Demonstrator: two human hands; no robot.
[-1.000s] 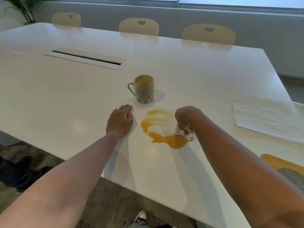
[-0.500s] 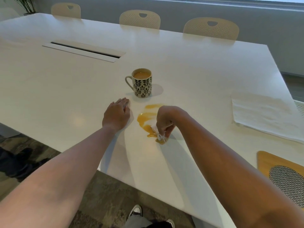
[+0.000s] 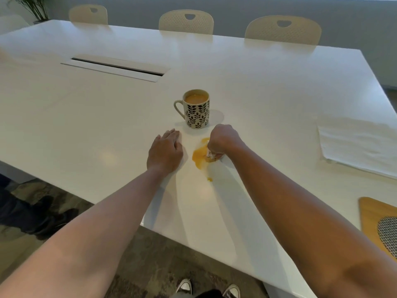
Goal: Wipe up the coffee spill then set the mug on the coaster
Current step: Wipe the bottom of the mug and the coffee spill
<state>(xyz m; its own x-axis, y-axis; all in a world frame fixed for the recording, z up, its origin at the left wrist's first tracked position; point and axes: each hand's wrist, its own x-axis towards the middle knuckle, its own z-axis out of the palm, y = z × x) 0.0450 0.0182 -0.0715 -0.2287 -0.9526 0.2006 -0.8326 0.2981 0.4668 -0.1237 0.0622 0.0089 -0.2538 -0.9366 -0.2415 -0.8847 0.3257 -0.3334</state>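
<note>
Right hand [image 3: 223, 138] curled in a tight grip on a small white paper wad [image 3: 210, 155], pressed on the right edge of the coffee spill [image 3: 199, 157]. Compared with half a second ago, moved a little farther, toward the mug [image 3: 197, 108]; spill now smaller, one drop [image 3: 209, 179] left nearer. Left hand [image 3: 165, 150] flat on the white table [image 3: 86, 117] as before, fingers straight, holding nothing. Mug upright, just beyond both hands. Coaster [image 3: 380, 224] at near right edge, well apart; paper towels [image 3: 361, 145] at right.
</note>
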